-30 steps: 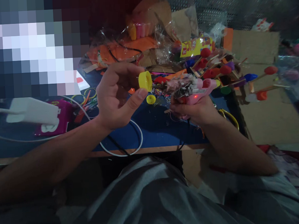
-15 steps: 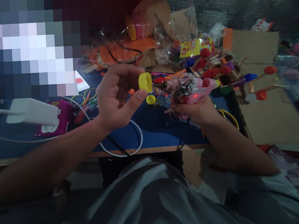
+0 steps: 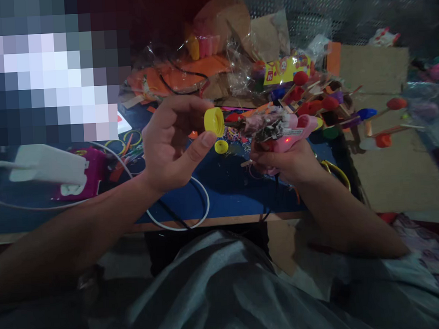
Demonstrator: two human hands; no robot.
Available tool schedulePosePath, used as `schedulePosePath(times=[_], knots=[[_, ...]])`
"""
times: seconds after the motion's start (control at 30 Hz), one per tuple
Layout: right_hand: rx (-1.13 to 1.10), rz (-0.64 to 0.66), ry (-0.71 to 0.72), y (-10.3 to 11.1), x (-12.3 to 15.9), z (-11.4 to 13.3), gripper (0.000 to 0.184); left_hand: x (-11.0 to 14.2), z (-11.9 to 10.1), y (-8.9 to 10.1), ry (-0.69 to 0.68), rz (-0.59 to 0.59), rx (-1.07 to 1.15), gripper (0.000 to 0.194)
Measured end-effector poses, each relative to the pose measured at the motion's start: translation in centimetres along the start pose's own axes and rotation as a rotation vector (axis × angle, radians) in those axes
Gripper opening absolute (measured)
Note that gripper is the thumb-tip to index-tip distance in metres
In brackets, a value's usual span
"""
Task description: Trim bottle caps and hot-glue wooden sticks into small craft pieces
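Observation:
My left hand [image 3: 170, 147] pinches a yellow bottle cap [image 3: 213, 122] between thumb and fingers, its hollow side turned to the right. My right hand [image 3: 287, 158] is wrapped round the handle of a pink hot glue gun [image 3: 295, 136] with a small red light glowing on its side. Grimy, ragged wrapping covers the front of the gun, and its nozzle points at the open side of the cap, close to it. On the blue table below lies a second yellow cap [image 3: 221, 146], among small coloured scraps.
Sticks with coloured rounded ends [image 3: 330, 102] are heaped at the right, by cardboard [image 3: 396, 160]. At the left are a white plug adapter [image 3: 46, 163], a magenta box [image 3: 96, 166] and a looped white cable [image 3: 207, 199]. Plastic bags and orange sheets [image 3: 185, 73] lie behind.
Almost nothing differs. The cap and both hands stay in nearly the same place, with the glue gun's nozzle still beside the cap.

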State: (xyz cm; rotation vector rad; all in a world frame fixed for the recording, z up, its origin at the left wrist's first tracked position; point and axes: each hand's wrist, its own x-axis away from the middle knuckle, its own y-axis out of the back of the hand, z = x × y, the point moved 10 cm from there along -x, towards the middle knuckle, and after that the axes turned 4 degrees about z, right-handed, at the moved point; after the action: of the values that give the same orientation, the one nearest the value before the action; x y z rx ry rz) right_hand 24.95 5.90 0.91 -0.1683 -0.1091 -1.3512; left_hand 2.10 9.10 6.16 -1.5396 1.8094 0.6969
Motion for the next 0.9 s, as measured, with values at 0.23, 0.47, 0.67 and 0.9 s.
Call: schedulePosePath(times=[0.23, 0.47, 0.67, 0.9], knots=[[-0.044, 0.023, 0.002, 0.0, -0.1, -0.1, 0.060, -0.4, -1.0, -0.5, -0.061, 0.030, 0.032, 0.041], [-0.060, -0.001, 0.027, 0.1, 0.0, 0.1, 0.061, -0.5, -1.0, -0.9, -0.021, 0.069, 0.085, 0.041], [-0.096, -0.009, 0.041, -0.1, 0.0, 0.3, 0.062, -0.6, -2.2, -1.3, -0.172, 0.097, 0.119, 0.033], [-0.082, -0.002, 0.028, -0.1, 0.0, 0.2, 0.063, -0.4, -0.9, -1.0, 0.003, 0.067, 0.072, 0.040]])
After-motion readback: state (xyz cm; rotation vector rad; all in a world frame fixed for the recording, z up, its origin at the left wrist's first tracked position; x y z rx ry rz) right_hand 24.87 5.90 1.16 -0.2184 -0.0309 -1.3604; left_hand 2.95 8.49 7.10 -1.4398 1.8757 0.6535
